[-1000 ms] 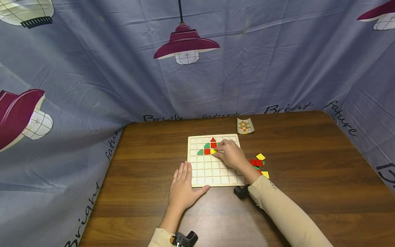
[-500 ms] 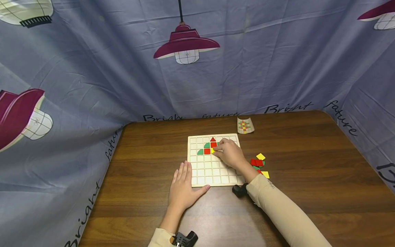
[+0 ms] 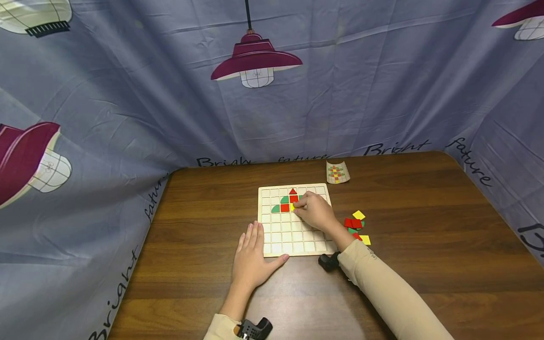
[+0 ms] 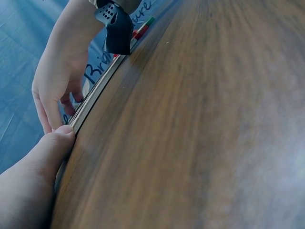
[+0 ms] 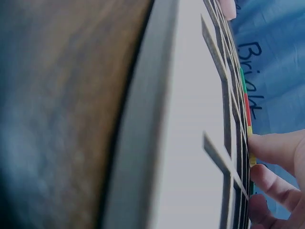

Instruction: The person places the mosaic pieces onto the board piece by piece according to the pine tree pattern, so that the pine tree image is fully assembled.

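Observation:
A light wooden grid board [image 3: 293,238] lies on the table. Set in its upper cells are a red triangle [image 3: 293,191], red squares [image 3: 284,208] and green quarter-round tiles [image 3: 276,208]. My right hand [image 3: 316,211] is over the board, thumb and fingertips on a yellow square tile [image 3: 292,207] beside a red square; the hand partly covers it. In the right wrist view the yellow tile [image 5: 252,160] shows between thumb and finger. My left hand [image 3: 251,252] rests at the board's lower left corner, fingers straight along the left side, thumb touching the front edge.
Right of the board lies a loose pile of red tiles [image 3: 353,223], yellow tiles [image 3: 359,215] and green ones. A curled pattern card [image 3: 337,173] sits behind the board at the right. A printed curtain [image 3: 361,94] borders the table's back and sides.
The yellow tile showed more and sat slightly askew a second ago; now it lies more in line with its neighbours. My right hand has shifted slightly left. The left hand stays put.

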`<action>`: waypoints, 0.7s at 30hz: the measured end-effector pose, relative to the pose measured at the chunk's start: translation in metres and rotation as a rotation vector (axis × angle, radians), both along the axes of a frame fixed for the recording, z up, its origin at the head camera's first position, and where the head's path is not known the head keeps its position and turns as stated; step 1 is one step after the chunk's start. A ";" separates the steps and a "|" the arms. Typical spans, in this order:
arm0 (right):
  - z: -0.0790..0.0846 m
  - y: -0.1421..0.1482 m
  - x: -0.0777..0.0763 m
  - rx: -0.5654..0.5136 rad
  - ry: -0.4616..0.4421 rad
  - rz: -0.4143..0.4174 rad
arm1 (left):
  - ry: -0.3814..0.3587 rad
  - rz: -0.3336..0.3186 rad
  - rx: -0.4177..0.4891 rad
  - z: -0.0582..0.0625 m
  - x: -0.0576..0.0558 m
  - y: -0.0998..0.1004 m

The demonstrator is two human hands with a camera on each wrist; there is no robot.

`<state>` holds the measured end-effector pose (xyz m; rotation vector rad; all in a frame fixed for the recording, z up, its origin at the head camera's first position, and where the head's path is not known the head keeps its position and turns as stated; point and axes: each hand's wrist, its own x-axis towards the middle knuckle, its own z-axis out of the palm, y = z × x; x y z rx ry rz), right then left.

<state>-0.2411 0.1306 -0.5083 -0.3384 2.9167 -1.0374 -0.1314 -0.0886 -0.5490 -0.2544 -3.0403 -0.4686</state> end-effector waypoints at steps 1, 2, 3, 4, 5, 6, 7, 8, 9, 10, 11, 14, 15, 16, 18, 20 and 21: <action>0.000 0.000 0.000 -0.014 -0.010 -0.004 | -0.001 0.000 -0.001 0.000 0.000 0.000; 0.000 0.000 0.000 -0.027 -0.020 -0.010 | -0.002 0.000 -0.002 0.000 0.000 0.000; 0.001 -0.001 0.000 -0.042 -0.029 -0.016 | 0.000 0.000 -0.002 0.000 0.000 0.000; 0.001 -0.001 0.000 -0.058 -0.036 -0.021 | -0.001 0.000 -0.003 0.000 0.000 0.000; 0.001 -0.001 0.000 -0.073 -0.044 -0.030 | -0.001 0.000 -0.003 0.000 0.000 0.000; 0.001 -0.001 0.000 -0.084 -0.048 -0.036 | -0.002 0.000 -0.003 0.000 -0.001 0.000; 0.002 -0.001 0.000 -0.098 -0.056 -0.043 | -0.002 0.000 -0.004 0.000 -0.001 0.000; 0.002 -0.001 0.000 -0.107 -0.062 -0.050 | -0.001 0.001 -0.006 0.000 -0.001 0.000; 0.002 -0.001 0.000 -0.116 -0.068 -0.055 | -0.001 0.001 -0.007 0.000 0.000 0.000; 0.002 -0.001 0.000 -0.122 -0.074 -0.058 | -0.005 0.002 -0.009 0.001 0.000 0.000; 0.002 -0.001 0.000 -0.129 -0.082 -0.064 | -0.006 0.002 -0.009 0.001 0.000 0.000; 0.001 -0.001 0.001 -0.136 -0.095 -0.077 | -0.008 0.003 -0.009 0.001 0.000 0.000; 0.000 -0.001 0.001 -0.139 -0.096 -0.078 | -0.011 0.003 -0.008 0.001 0.000 0.000; 0.000 -0.002 0.001 -0.143 -0.097 -0.081 | -0.013 0.004 -0.009 0.001 0.000 0.000; -0.001 -0.001 0.001 -0.145 -0.094 -0.080 | -0.009 0.003 -0.005 0.001 0.000 0.000; -0.001 -0.001 0.001 -0.139 -0.086 -0.078 | -0.008 0.002 -0.002 0.001 0.000 0.000; -0.001 -0.001 0.001 -0.135 -0.082 -0.076 | -0.008 0.002 0.000 0.001 0.000 0.000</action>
